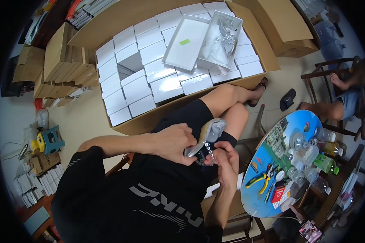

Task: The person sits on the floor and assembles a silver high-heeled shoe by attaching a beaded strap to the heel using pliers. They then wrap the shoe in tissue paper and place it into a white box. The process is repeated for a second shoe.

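Over my lap is a sandal (206, 133) with a pale sole, a shiny heel and clear, sparkling trim at one end. My left hand (175, 142) is wrapped round it near the heel. A strap of round rhinestones (209, 153) hangs from the sandal, and the fingers of my right hand (226, 163) are closed on it. Beyond my knees, an open white shoebox (205, 60) holds another sparkling sandal (227, 34) and white paper. Its lid (180, 52), with a green sticker, lies beside it.
A large carton (144, 123) packed with white boxes stands ahead. At right, a blue-topped table (251, 198) carries pliers (265, 183), a red pack (278, 193) and several bottles. Another person's legs (326, 107) are by a wooden chair. Brown cartons (61, 56) are stacked at left.
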The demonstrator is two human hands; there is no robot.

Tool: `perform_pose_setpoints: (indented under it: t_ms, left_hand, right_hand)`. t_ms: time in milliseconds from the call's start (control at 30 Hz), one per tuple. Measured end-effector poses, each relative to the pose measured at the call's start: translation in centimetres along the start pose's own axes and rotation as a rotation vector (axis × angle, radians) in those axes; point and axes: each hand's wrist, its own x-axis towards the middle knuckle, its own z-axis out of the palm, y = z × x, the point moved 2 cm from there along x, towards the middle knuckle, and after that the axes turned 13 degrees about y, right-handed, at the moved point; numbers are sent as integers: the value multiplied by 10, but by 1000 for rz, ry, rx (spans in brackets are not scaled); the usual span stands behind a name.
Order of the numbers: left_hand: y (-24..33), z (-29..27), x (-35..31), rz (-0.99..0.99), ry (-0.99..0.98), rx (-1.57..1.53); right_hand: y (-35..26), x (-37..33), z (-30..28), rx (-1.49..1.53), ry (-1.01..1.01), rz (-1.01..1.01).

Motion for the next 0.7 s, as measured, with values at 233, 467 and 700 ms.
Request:
perform_pose_setpoints:
  t_ms: [233, 467, 700]
  left_hand:
    - [9, -14, 22, 339, 107, 295]
    - [-1, -26, 30, -165, -117, 31]
    - [4, -37, 49, -425, -298, -546]
  right_hand:
    - [0, 0, -1, -109, 104, -112]
    - [-12, -17, -6, -176, 260, -343]
    - [-38, -19, 19, -1054, 132, -864]
